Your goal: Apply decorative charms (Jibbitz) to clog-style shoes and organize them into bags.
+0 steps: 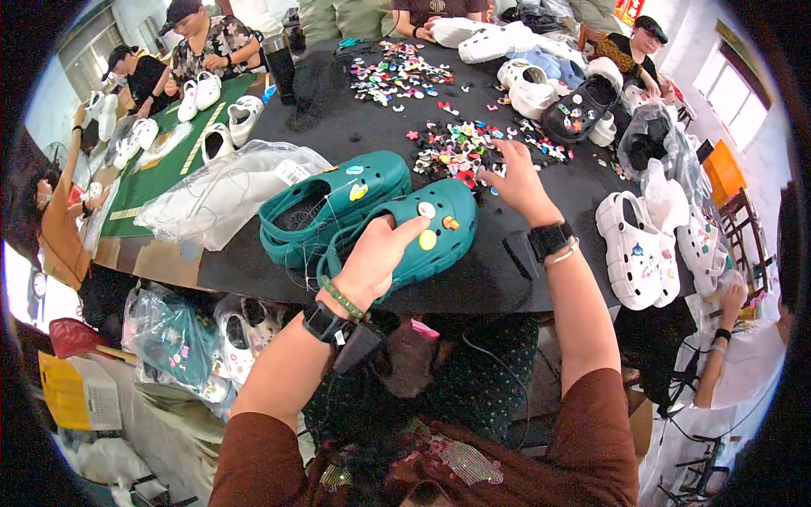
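My left hand (pixel 378 258) grips a teal clog (pixel 452 211) near the table's front edge, thumb on its top beside a white round charm (pixel 426 209). Yellow and orange charms also sit on that clog's toe. Directly left of it lies a second teal clog (pixel 363 173) with a few charms on its top. Over the right edge of a mixed pile of small colourful charms (pixel 452 152) hangs my right hand (pixel 524 182), thumb and forefinger apart, no charm visible between them. The left hand's other fingers are hidden behind the clog.
Another charm pile (pixel 397 76) lies farther back on the black table (pixel 338 127). Clear plastic bags (pixel 228 190) lie at left, beside a green mat (pixel 169 182). White clogs (pixel 629 249) stand at right; a black clog (pixel 581 110) rests behind. Several other people work around the table.
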`<state>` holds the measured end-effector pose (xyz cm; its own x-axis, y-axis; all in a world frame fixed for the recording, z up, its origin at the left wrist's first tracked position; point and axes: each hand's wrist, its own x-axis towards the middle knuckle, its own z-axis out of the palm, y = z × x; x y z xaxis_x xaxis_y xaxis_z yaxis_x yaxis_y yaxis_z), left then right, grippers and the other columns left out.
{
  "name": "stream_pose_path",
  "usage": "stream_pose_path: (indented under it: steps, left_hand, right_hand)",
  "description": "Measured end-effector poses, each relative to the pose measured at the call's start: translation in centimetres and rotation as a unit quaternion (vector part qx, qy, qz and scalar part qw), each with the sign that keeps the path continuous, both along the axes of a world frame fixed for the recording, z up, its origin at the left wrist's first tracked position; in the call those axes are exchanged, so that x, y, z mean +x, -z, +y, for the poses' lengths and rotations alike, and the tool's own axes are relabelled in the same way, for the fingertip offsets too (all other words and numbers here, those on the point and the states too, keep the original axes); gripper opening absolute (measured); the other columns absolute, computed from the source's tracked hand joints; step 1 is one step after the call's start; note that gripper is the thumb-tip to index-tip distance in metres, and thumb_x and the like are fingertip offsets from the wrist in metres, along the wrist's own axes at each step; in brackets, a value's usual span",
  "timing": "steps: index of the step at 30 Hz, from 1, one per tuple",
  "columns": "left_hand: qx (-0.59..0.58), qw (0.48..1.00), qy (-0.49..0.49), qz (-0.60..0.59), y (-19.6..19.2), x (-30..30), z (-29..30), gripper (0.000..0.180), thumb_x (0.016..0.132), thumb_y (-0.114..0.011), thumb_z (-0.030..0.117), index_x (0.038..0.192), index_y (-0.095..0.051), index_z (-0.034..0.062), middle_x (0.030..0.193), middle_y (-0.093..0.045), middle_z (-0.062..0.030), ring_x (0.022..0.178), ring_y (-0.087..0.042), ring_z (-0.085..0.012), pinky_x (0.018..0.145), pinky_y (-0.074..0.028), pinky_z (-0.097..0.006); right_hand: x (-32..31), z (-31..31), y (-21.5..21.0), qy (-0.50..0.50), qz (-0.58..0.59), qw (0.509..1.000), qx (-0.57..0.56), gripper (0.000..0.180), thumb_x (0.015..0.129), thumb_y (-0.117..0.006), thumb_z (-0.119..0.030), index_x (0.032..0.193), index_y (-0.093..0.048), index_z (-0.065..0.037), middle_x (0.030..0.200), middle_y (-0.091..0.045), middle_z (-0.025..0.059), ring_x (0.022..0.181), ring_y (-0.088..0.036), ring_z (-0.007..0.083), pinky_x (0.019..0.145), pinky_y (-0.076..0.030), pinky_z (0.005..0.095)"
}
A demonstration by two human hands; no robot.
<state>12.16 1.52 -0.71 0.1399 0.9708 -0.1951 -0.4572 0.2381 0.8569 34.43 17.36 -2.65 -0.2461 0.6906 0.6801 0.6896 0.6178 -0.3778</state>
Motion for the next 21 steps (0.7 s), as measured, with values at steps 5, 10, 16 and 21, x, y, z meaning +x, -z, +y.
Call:
stream_pose_path:
  steps: [5, 10, 16, 21]
  left_hand:
    - [-0.012, 1.000, -0.017, 0.003, 0.1, -0.5, -0.3, 0.036, 0.094, -0.064, 0.016, 0.123, -0.056, -0.0033, 0.117, -0.066, -0.0121, 0.099, -0.068, -0.0215, 0.086, -0.058, -0.037]
    - [0.007, 1.000, -0.015, -0.025, 0.5, -0.6, 0.0, 0.029, 0.092, -0.065, 0.009, 0.118, -0.060, -0.0026, 0.109, -0.068, -0.0098, 0.092, -0.069, -0.0195, 0.081, -0.058, -0.035]
    - [0.014, 1.000, -0.001, -0.017, 1.0, -0.6, 0.6, 0.028, 0.091, -0.064, 0.007, 0.117, -0.060, -0.0026, 0.107, -0.068, -0.0103, 0.092, -0.069, -0.0200, 0.081, -0.058, -0.035]
    - [-0.006, 1.000, 0.008, 0.001, 0.7, -0.8, 0.6, 0.028, 0.095, -0.061, 0.008, 0.121, -0.059, 0.0005, 0.112, -0.068, -0.0092, 0.096, -0.069, -0.0206, 0.085, -0.058, -0.037]
  right_hand:
    - [-0.9, -7.0, -5.5, -0.275, 0.013, 0.948, -0.158, 0.049, 0.068, -0.086, -0.017, 0.109, -0.062, -0.006, 0.106, -0.062, 0.0098, 0.096, -0.062, 0.0276, 0.088, -0.051, 0.0364]
    - [-2.8, -9.5, -3.7, -0.295, -0.054, 0.950, -0.092, 0.046, 0.061, -0.087, -0.016, 0.097, -0.061, -0.008, 0.097, -0.058, 0.0075, 0.096, -0.056, 0.0298, 0.084, -0.048, 0.0407]
    - [-3.1, -8.5, -3.8, -0.270, 0.023, 0.937, -0.220, 0.030, 0.063, -0.085, -0.004, 0.082, -0.062, -0.004, 0.078, -0.061, 0.0043, 0.078, -0.059, 0.0206, 0.072, -0.049, 0.0336]
    - [-3.2, -8.2, -3.2, -0.262, 0.030, 0.938, -0.225, 0.020, 0.070, -0.081, -0.002, 0.084, -0.066, -0.003, 0.080, -0.064, 0.0045, 0.076, -0.061, 0.0178, 0.070, -0.049, 0.0319]
